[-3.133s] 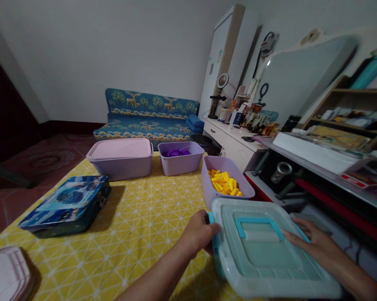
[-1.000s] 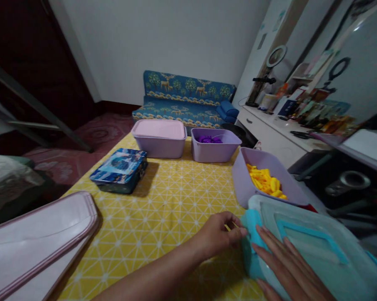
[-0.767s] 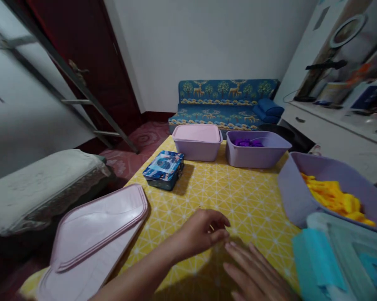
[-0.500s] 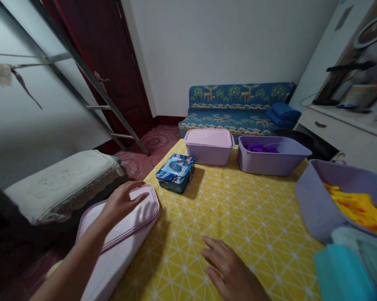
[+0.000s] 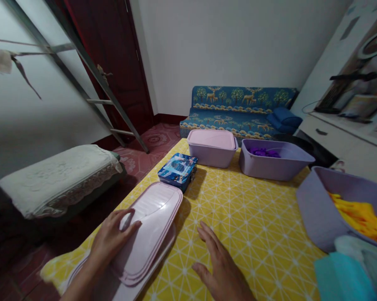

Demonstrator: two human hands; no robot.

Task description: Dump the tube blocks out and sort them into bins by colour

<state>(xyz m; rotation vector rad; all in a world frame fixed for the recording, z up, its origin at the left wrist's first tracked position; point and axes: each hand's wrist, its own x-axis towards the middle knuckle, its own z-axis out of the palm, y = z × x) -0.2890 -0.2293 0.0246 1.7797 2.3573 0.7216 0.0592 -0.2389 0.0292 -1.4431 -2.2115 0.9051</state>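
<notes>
Found upper pink lid (image 5: 155, 234) directly right of left hand (image 5: 109, 238), touched near its left edge by thumb and fingers; cannot tell whether gripped. Observed overlapping lower pink lid (image 5: 121, 292) on yellow tablecloth (image 5: 257, 234), far end near blue tin (image 5: 178, 167). Noted right hand (image 5: 221, 267) apart, right of both lids, fingers extended, holding nothing.

1. A head-worn camera is looking forward and down across a yellow-clothed table (image 5: 244, 217) — the wearer's own vantage.
2. The left hand (image 5: 109, 236) and right hand (image 5: 221, 267) are occupying the near foreground, low in the view.
3. The lens is facing a patterned sofa (image 5: 235, 113) and pale wall (image 5: 244, 46) beyond — a ladder (image 5: 100, 101) is standing at frame left.
</notes>
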